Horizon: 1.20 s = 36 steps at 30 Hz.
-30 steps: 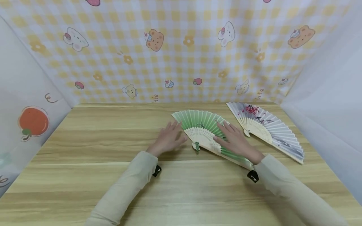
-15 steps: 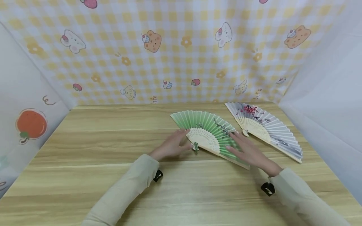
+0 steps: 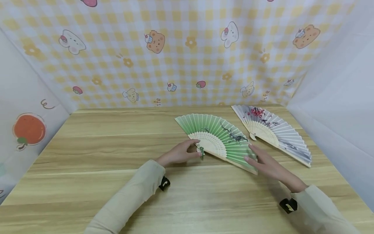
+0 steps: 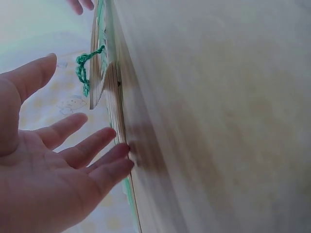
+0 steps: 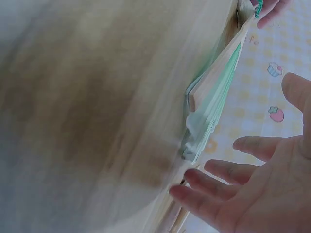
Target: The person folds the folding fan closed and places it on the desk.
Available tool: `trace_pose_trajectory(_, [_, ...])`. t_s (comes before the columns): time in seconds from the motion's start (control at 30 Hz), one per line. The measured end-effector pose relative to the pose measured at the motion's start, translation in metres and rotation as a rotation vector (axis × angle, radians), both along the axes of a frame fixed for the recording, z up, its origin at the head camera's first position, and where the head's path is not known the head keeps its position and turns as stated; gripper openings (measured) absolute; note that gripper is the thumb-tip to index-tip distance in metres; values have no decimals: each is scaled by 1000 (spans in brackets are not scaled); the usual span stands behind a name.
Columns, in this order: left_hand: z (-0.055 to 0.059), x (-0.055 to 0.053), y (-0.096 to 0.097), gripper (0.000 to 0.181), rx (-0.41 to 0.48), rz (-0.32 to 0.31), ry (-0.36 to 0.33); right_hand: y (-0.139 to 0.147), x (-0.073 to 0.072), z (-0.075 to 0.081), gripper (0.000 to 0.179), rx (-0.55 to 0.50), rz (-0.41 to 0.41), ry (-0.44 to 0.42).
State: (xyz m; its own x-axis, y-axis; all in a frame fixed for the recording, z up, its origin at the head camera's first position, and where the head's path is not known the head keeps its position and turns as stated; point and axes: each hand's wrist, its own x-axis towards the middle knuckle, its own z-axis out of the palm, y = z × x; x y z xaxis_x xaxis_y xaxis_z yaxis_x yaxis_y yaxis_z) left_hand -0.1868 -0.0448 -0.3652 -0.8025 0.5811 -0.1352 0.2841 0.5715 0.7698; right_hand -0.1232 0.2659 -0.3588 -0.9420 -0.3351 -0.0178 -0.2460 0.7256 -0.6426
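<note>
An unfolded green folding fan (image 3: 217, 138) lies on the wood-grain table (image 3: 87, 182), a green tassel (image 3: 202, 153) at its pivot. The left hand (image 3: 181, 153), grip spread, is just beside that pivot; the right hand (image 3: 266, 164), grip also spread, is at the fan's right end. Contact cannot be told. A grey-and-white blossom-painted fan (image 3: 277, 133) lies beyond, to the right.

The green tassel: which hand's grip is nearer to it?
The left. The left grip is right beside the green tassel, thumb side towards it. The right grip is farther off, by the right end of the green fan.
</note>
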Motion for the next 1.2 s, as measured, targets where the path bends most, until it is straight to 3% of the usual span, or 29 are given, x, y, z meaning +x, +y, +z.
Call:
trace_pose_trajectory(0.3, [-2, -4, 3, 52, 108, 39, -105, 9, 6, -2, 65, -49, -9, -34])
trace_pose_trajectory(0.6, [-7, -12, 3, 45, 181, 71, -187, 16, 13, 1, 64, -149, -64, -171])
trace_pose_trajectory(0.83, [-10, -18, 2, 41, 218, 94, -258, 21, 15, -2, 58, -206, -84, -171])
trace_pose_trajectory(1.07, [-12, -22, 3, 36, 222, 70, -265, 25, 17, -4, 59, -311, -106, -258])
trace_pose_trajectory(1.2, [-14, -23, 5, 33, 217, 92, -270, 28, 17, -4, 63, -352, -138, -324])
